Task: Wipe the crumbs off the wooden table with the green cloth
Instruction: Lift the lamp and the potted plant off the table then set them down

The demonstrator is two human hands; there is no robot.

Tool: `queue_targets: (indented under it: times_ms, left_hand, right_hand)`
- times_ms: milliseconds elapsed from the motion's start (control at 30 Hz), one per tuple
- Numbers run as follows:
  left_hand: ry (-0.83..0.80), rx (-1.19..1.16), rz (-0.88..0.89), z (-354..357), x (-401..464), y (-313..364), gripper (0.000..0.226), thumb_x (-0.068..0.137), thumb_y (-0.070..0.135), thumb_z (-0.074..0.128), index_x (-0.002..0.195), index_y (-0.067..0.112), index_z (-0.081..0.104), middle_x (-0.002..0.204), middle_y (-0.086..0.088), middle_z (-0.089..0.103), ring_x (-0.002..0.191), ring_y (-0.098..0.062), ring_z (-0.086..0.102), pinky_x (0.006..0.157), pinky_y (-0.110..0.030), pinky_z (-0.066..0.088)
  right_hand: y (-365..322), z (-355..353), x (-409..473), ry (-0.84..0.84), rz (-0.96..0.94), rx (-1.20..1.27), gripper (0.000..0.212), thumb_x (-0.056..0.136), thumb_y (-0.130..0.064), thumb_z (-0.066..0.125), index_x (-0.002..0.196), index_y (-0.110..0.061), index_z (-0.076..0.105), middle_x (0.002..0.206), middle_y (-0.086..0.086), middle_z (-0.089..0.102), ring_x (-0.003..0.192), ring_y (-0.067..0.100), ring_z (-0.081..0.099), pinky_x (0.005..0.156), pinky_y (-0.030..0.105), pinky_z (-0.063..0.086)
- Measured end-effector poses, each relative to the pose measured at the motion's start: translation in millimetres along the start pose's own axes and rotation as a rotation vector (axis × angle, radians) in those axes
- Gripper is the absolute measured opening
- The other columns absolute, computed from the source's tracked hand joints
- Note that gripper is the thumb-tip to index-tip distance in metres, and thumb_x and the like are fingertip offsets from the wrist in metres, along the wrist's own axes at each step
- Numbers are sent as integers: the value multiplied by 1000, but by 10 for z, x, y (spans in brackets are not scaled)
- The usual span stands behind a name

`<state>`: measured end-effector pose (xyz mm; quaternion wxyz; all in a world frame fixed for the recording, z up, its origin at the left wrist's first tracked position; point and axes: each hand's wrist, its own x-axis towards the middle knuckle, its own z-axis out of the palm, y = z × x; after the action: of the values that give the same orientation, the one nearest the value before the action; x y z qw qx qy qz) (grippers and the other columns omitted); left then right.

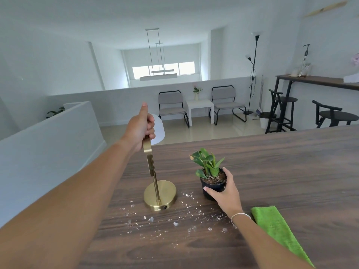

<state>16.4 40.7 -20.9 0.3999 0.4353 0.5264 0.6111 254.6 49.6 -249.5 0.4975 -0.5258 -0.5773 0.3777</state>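
Left hand (140, 131) closed around brass lamp (155, 183) stem, right hand (225, 193) wrapped round plant pot (212, 186). Crumbs (174, 220) scattered on worktop (281, 171); green cloth (275, 228) beside right wrist, untouched.

Two bare forearms come into view from the bottom edge, with no sleeves showing on either one as far as the picture reaches. The left hand (138, 131) is bare, with no ring, watch or band visible on it or on its wrist. The right hand (225, 195) is also bare, but just behind it on the wrist sits a thin, pale bracelet (240, 216), a slim cord or chain looped once around, with a small bit hanging at its underside.
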Motion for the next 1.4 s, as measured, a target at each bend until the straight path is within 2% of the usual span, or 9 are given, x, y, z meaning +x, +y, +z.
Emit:
queue_targets:
  times_ms: [233, 867, 1067, 1400]
  left_hand:
    - [8, -12, 0, 5, 0, 17, 49, 92, 54, 36, 60, 17, 44, 39, 8, 34, 32, -10, 26, 35, -17, 25]
    - [39, -17, 79, 107, 305, 255, 48, 94, 51, 34, 66, 14, 47, 40, 9, 34, 33, -7, 25, 34, -19, 21]
    - [33, -22, 87, 46, 752, 325, 48, 94, 51, 34, 66, 15, 48, 40, 9, 35, 33, -8, 26, 34, -19, 23]
    - [-88, -16, 126, -31, 1677, 173, 52, 93, 53, 33, 58, 18, 49, 41, 7, 33, 35, -9, 24, 35, -20, 21]
  right_hand:
    - [1, 34, 18, 22, -28, -11, 87, 59, -29, 85, 133, -36, 38, 130, -9, 54, 116, 11, 54, 101, 31, 44]
    - [-237, 55, 548, -104, -84, 42, 87, 58, -38, 84, 130, -45, 36, 128, -15, 53, 116, 10, 53, 100, 31, 45]
    - [-276, 237, 886, -90, -73, 37, 85, 59, -37, 83, 130, -43, 37, 126, -15, 55, 114, 10, 54, 98, 28, 45]
    - [-212, 777, 1539, -22, -14, 7, 88, 60, -35, 84, 133, -40, 35, 129, -13, 52, 116, 10, 51, 104, 34, 43]
